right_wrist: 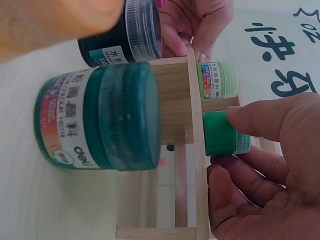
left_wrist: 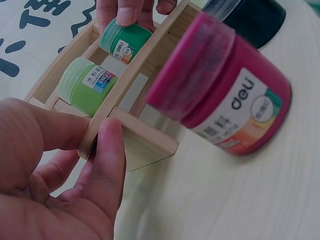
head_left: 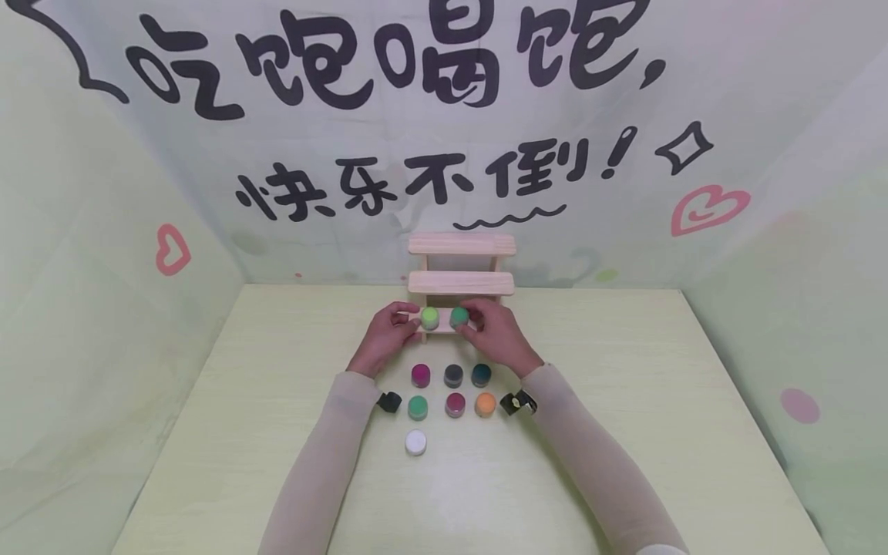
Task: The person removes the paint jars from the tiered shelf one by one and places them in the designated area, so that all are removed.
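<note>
A small wooden three-step rack point(head_left: 461, 283) stands at the back of the table. My left hand point(head_left: 385, 333) grips the left end of its lowest step, thumb and fingers on either side of the board point(left_wrist: 131, 75). Close to that hand, a light green paint jar point(head_left: 430, 317) stands on the step. Beside it is a green paint jar point(right_wrist: 220, 133), which my right hand point(head_left: 496, 333) pinches between thumb and fingers at the step. The underside of the green jar is hidden in the head view.
In front of the rack stand a magenta jar point(head_left: 420, 375), a dark grey jar point(head_left: 453, 375) and a dark teal jar point(head_left: 481, 375). Nearer are green point(head_left: 418, 407), dark red point(head_left: 455, 405) and orange jars point(head_left: 485, 405), then a white jar point(head_left: 415, 442). A printed cloth point(head_left: 347, 254) hangs behind.
</note>
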Available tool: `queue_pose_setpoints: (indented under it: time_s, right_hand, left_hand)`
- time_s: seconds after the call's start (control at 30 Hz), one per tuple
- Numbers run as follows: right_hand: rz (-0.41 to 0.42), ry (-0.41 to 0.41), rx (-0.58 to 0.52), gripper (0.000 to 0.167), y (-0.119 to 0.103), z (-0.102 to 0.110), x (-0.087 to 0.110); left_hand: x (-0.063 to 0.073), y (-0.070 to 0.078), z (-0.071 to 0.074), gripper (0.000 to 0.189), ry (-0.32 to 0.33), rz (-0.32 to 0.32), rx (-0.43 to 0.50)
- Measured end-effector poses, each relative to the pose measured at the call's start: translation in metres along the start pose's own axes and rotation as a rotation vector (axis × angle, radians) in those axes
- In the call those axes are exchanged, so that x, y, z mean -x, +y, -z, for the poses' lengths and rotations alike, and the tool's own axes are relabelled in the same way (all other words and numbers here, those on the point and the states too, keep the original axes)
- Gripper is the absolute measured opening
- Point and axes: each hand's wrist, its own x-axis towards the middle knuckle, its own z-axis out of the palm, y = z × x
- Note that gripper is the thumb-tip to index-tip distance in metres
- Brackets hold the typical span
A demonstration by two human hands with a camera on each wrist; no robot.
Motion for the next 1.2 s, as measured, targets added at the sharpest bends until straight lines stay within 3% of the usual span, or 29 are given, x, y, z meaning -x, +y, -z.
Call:
queue_pose_setpoints:
  time_s: [0.4, 0.73, 1.2]
  right_hand:
    - [-0.038, -0.002, -0.042, 0.038, -0.002, 0.001, 0.007]
    - [-0.031, -0.01, -0.116, 0.038, -0.009, 0.0, 0.02]
    - [0.006, -0.03, -0.133, 0.036, -0.017, 0.002, 0.041]
  left_hand:
    - [-0.004, -0.003, 0.001, 0.027, -0.001, 0.013, -0.004]
    - [-0.002, -0.002, 0.002, 0.027, 0.0, 0.01, -0.001]
    - [-0.001, -0.002, 0.001, 0.027, -0.002, 0.006, 0.02]
